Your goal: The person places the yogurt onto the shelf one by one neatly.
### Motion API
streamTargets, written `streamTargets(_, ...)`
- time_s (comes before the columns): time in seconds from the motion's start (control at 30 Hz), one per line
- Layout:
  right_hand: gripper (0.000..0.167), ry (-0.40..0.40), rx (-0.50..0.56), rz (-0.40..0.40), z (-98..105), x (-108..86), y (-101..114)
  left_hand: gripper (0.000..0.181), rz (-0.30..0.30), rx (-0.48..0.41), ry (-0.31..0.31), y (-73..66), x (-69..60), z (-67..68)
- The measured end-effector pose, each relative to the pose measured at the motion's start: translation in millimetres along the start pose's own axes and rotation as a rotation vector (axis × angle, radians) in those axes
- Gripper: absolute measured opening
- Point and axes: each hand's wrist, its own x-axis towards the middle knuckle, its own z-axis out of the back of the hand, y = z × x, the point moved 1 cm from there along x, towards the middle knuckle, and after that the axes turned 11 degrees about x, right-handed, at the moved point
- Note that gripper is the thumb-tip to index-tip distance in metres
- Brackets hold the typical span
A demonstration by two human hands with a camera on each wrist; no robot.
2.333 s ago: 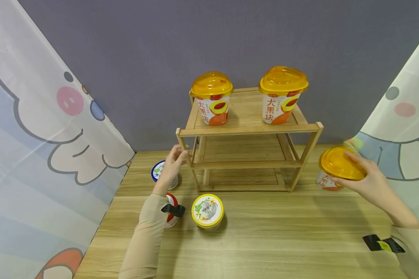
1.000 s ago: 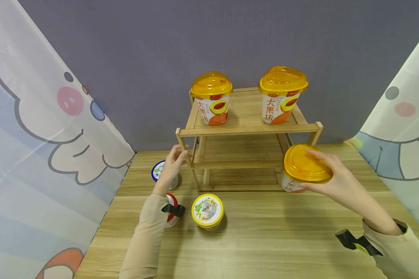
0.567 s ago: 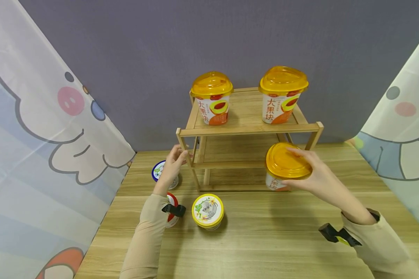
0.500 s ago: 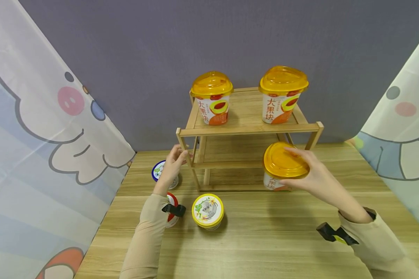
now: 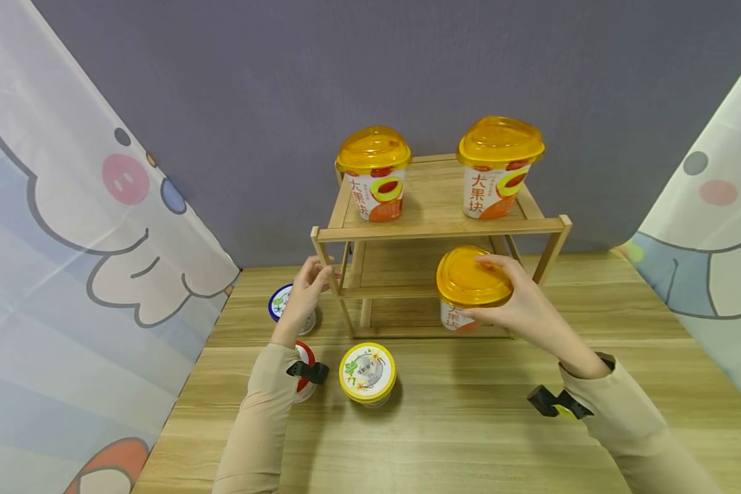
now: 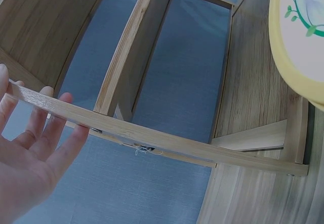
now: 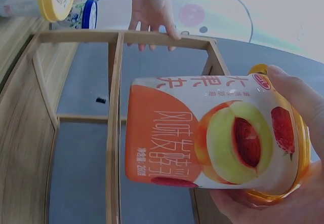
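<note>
My right hand [image 5: 527, 312] grips a yogurt cup [image 5: 469, 278] by its domed orange lid, thumb on one side and fingers on the other. The cup hangs upright before the middle shelf of a wooden rack [image 5: 441, 231]; in the right wrist view its peach print [image 7: 238, 138] faces the camera. My left hand [image 5: 305, 295] holds the rack's left front post, with fingers [image 6: 71, 145] against it in the left wrist view. Two similar cups, one left [image 5: 377, 171] and one right [image 5: 499, 168], stand on the top shelf.
A yellow-lidded tub [image 5: 367, 372] stands on the table in front of the rack. Left of the rack are a blue-lidded tub [image 5: 280, 302] and a red-lidded tub [image 5: 305, 387], both partly hidden by my left arm. A grey wall [image 5: 272, 137] rises behind.
My right hand has carried the cup leftward from the table's right side, past the right front post, to the front of the rack's shelves. The left hand stays at its post.
</note>
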Motion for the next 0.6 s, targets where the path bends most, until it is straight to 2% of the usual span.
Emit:
streamTargets(0.23,0.072,-0.026,0.041,0.003,-17.9,11.6,3.9,0.032,0.006,0.007,-0.001,0.6,-0.1,0.3)
streamTargets(0.6,0.074,-0.040,0.051,-0.041,-42.6,27.3,7.2,0.033,0.013,0.008,-0.003,0.6,0.3,0.6)
